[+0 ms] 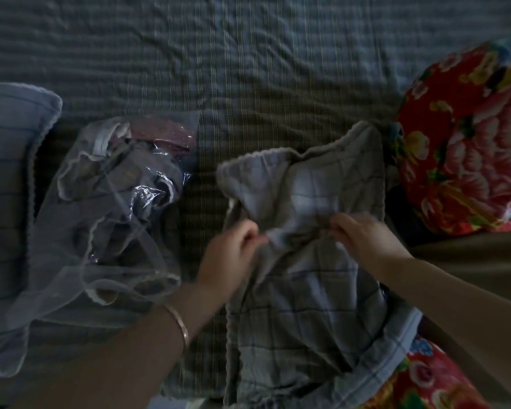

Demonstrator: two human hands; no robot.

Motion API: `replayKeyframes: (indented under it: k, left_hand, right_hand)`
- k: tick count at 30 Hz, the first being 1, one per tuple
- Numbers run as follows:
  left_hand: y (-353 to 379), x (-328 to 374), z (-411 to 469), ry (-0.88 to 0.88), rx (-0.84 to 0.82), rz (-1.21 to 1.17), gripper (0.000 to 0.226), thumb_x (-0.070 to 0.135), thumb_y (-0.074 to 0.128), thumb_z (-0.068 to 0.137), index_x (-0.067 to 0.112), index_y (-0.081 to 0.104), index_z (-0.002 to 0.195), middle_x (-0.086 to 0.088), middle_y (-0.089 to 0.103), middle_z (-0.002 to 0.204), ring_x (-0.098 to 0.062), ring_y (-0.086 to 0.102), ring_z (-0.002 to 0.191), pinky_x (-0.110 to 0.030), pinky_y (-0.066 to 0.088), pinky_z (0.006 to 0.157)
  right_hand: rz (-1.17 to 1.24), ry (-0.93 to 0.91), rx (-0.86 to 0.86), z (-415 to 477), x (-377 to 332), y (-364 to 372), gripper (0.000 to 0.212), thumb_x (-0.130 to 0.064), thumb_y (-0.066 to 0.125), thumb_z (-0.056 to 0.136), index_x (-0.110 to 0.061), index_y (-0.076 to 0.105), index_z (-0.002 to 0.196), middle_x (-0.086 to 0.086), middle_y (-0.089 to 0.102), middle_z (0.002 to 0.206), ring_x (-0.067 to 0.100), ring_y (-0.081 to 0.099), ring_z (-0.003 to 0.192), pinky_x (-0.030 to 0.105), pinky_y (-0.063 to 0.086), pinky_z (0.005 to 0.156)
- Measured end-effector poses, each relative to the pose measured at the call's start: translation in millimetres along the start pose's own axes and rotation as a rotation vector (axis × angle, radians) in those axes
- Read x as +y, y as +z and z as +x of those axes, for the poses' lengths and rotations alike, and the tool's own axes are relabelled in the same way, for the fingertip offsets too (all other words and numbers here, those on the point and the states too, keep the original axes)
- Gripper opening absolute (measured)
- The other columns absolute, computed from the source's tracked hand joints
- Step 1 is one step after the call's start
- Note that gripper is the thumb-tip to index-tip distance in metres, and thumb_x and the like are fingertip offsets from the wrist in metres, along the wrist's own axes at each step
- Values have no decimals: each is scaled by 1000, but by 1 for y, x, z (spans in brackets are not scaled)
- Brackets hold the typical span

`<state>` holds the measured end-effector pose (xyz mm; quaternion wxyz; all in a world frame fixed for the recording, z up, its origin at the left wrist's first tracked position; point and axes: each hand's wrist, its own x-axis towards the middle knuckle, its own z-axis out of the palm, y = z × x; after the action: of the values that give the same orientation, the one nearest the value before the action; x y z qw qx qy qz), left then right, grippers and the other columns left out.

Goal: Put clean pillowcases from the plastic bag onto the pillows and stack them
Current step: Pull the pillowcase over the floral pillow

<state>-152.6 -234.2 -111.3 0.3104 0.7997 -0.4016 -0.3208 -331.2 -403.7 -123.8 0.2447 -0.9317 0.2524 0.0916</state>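
Observation:
A grey checked pillowcase (304,296) lies crumpled on the bed in front of me, its frilled open end toward the far side. My left hand (233,252) pinches a fold of it near the middle. My right hand (363,234) grips the same cloth a little to the right. A clear plastic bag (109,219) with more folded grey cloth inside lies to the left of my left hand. A red floral pillow (466,137) sits at the right, and another floral piece (425,376) shows under the pillowcase at the lower right.
A striped blue-grey pillow (9,178) lies at the far left edge, partly under the bag. The bed is covered by a wrinkled checked sheet (248,69). A brown surface (469,270) borders the bed at the right.

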Motion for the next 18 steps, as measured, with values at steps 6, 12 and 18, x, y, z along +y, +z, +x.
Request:
replayKeyframes:
  k: [6,12,18]
  left_hand:
    - [28,-3,-6,56,-278,172,10,16,60,88,9,55,83,-7,59,83,-21,55,79,-27,35,67]
    - [24,-43,20,-633,110,-17,32,18,58,90,1,53,116,-16,55,115,-31,53,107,-28,40,83]
    - [25,-68,20,-717,65,-217,31,26,52,94,4,55,73,-11,56,73,-24,53,77,-27,39,63]
  right_hand:
    - [-132,337,-316,-54,30,-5,21,-21,43,97,-7,59,99,12,64,90,30,60,86,30,32,68]
    - [-154,389,-228,-23,2,9,9,-21,40,97,-20,43,88,2,63,98,25,58,94,34,35,83]
    - [-226,495,-170,2,-26,20,29,-28,51,87,-16,51,113,8,53,120,31,47,116,42,30,102]
